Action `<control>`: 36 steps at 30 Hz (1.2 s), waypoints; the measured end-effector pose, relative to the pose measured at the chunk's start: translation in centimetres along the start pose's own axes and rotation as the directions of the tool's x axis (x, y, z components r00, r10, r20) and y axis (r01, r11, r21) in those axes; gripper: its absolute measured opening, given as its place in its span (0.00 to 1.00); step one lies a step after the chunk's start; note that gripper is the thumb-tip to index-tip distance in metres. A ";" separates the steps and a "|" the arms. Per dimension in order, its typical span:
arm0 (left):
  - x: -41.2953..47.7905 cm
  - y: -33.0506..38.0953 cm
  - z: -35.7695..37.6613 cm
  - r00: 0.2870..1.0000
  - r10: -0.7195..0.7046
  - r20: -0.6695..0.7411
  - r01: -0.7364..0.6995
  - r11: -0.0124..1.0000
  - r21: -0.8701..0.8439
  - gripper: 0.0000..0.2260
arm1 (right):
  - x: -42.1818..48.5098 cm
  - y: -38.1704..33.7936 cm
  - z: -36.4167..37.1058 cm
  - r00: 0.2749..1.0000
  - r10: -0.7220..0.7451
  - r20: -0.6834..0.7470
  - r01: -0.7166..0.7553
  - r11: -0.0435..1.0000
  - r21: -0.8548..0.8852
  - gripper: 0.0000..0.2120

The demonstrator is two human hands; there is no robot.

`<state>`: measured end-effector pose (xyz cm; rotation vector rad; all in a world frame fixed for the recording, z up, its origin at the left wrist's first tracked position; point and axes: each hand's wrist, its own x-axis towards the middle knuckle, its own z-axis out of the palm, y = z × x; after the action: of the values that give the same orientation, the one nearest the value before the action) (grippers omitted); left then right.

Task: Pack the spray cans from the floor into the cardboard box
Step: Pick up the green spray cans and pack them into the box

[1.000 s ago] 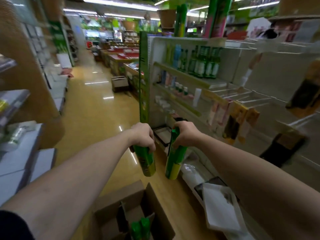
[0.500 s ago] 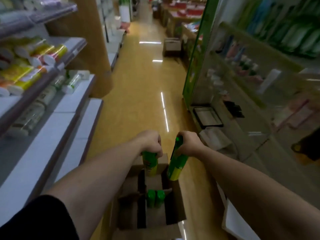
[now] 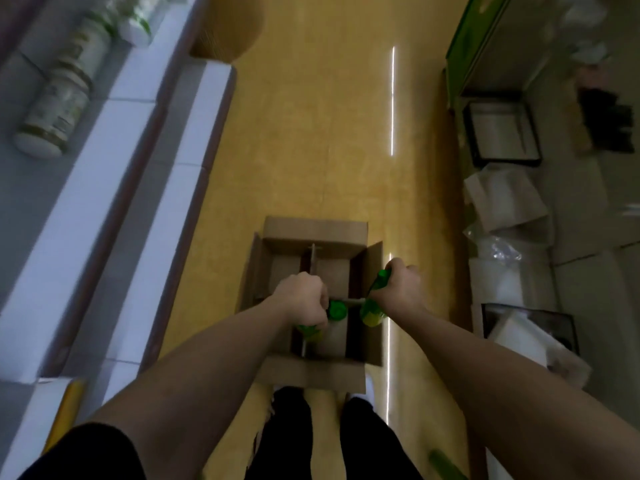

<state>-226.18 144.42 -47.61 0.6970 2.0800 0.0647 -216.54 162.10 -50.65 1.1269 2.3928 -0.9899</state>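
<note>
An open cardboard box (image 3: 313, 227) with inner dividers stands on the yellow floor, right in front of my feet. My left hand (image 3: 304, 296) grips a green spray can (image 3: 309, 332), which hangs inside the box's left half. My right hand (image 3: 398, 284) holds a second green spray can (image 3: 373, 310), tilted over the box's right side. Between my two hands, the green cap of another can (image 3: 336, 310) shows inside the box. At the bottom right edge, one more green can (image 3: 445, 464) lies on the floor.
White shelving (image 3: 114, 188) with lying bottles (image 3: 57, 109) runs along the left. On the right are a green-edged shelf unit (image 3: 460, 46), black-framed trays (image 3: 500, 133) and loose white packaging (image 3: 505, 199). A yellow object (image 3: 67, 407) lies at the lower left.
The view has tipped down to look straight over the box. Both hands have lowered their cans from above the box down into its opening.
</note>
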 end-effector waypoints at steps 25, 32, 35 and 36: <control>23.2 -9.7 21.0 0.955 0.193 0.226 -0.234 0.957 0.169 0.16 | 14.9 12.6 25.0 0.982 0.164 -0.088 -0.156 0.983 0.093 0.27; 26.0 -11.4 23.4 0.967 0.205 0.154 -0.236 0.945 0.227 0.15 | 17.4 13.8 28.6 0.972 0.193 -0.137 -0.178 0.978 0.110 0.28; 26.4 -11.6 24.5 0.963 0.215 0.160 -0.253 0.929 0.271 0.16 | 17.8 14.0 29.8 0.947 0.267 -0.176 -0.235 0.955 0.182 0.28; 26.5 -11.6 24.8 0.961 0.219 0.166 -0.260 0.921 0.289 0.16 | 18.0 14.0 30.2 0.937 0.298 -0.180 -0.259 0.942 0.213 0.28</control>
<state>-223.23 142.65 -85.53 1.1177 1.8873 -0.1692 -217.50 157.05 -88.14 1.6644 2.2384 -1.0570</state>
